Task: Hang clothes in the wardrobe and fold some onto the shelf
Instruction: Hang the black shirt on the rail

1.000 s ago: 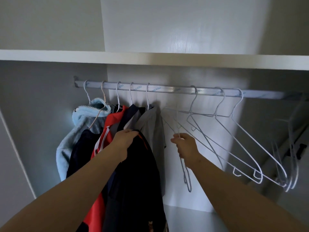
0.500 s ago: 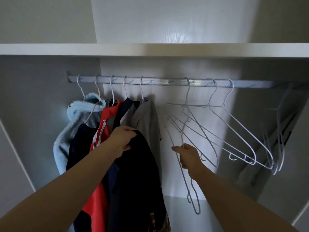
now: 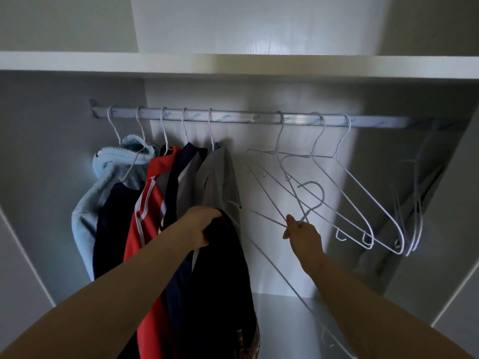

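**Dark garment in one hand, loose hanger in the other**

The person stood facing the open wardrobe with both arms stretched in under the shelf [image 3: 233,64]. The left hand [image 3: 201,226] had its grip curled tightly round the top of a dark garment [image 3: 220,281]. The garment hung down from that fist, below the rail [image 3: 246,117] and not on it, just in front of the clothes already hanging there.

The right hand [image 3: 303,234] held a wire hanger [image 3: 323,194] clear of the rail. Its grip pinched the twisted neck just under the hook. The hook stood up above the knuckles, and the hanger's long wires slanted away down towards the lower right. One shoulder wire reached left towards the dark garment, but whether it touched the cloth could not be told.

Five hangers at the left end of the rail carried clothes, packed close together: a light blue hooded top [image 3: 111,164], a navy piece [image 3: 114,216], a red top with white stripes [image 3: 153,203], a navy and grey one [image 3: 185,164] and a grey shirt [image 3: 215,177].

Farther right, well apart from these, three bare hangers [image 3: 321,130] hung on the rail, tilted and overlapping. A few more hangers [image 3: 414,216] hung in shadow at the far right end, too blurred to count.
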Motion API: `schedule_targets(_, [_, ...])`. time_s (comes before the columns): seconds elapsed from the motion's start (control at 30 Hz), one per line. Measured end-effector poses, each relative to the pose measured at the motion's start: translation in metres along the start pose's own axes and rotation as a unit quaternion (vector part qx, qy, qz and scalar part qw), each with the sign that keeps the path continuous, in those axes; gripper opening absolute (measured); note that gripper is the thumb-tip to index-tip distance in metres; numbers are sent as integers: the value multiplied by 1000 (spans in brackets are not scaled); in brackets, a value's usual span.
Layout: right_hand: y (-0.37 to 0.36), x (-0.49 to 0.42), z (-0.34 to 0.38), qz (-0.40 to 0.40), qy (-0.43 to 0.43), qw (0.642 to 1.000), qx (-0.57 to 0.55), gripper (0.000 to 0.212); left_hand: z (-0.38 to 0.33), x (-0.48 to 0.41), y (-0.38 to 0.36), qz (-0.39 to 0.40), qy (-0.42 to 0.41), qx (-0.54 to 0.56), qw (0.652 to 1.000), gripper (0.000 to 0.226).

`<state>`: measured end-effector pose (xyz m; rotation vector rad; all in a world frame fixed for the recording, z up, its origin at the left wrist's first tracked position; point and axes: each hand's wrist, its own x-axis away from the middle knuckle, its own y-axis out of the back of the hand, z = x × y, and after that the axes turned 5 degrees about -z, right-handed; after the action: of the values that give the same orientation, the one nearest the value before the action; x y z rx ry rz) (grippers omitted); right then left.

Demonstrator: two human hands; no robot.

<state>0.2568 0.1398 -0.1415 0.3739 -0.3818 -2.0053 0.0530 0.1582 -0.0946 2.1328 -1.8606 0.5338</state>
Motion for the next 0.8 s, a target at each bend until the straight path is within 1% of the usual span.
schedule_targets(0.07, [6,0,-6,13,-17,997,-70,41,3,-6,-3,-19,29,8,999,33])
schedule_targets(0.13, [14,1,-10,22,-32,993,-111,38,3,-9,-4,-44,45,15,998,35])
schedule_targets(0.27, [34,-1,-17,-36,-43,993,-105,39,2,-23,-2,-77,47,23,996,42])
schedule_targets(0.33, [43,-4,-19,-52,-49,991,-110,38,-1,-28,0,-83,36,21,996,38])
schedule_targets(0.4, [48,-7,-20,-50,-55,989,-126,39,-4,-32,1,-87,34,15,995,34])
schedule_targets(0.5, [47,-9,-18,-23,-34,996,-78,40,-5,-34,0,-71,-6,-1,997,9])
schedule_targets(0.57, [43,-10,-15,-13,-15,999,-44,38,-1,-42,-3,-76,-68,-62,993,16])
schedule_targets(0.6, [41,-11,-15,-16,-9,999,-33,38,1,-45,-4,-88,-114,-111,983,16])
schedule_targets(0.67, [39,-13,-17,-26,3,1000,-9,38,7,-45,-7,-114,-198,-203,952,12])
schedule_targets(0.73, [42,-15,-19,-28,6,999,14,37,15,-47,-8,-126,-268,-288,911,8])
schedule_targets(0.8, [46,-17,-22,-34,4,999,22,38,23,-46,-12,-117,-317,-353,872,10])
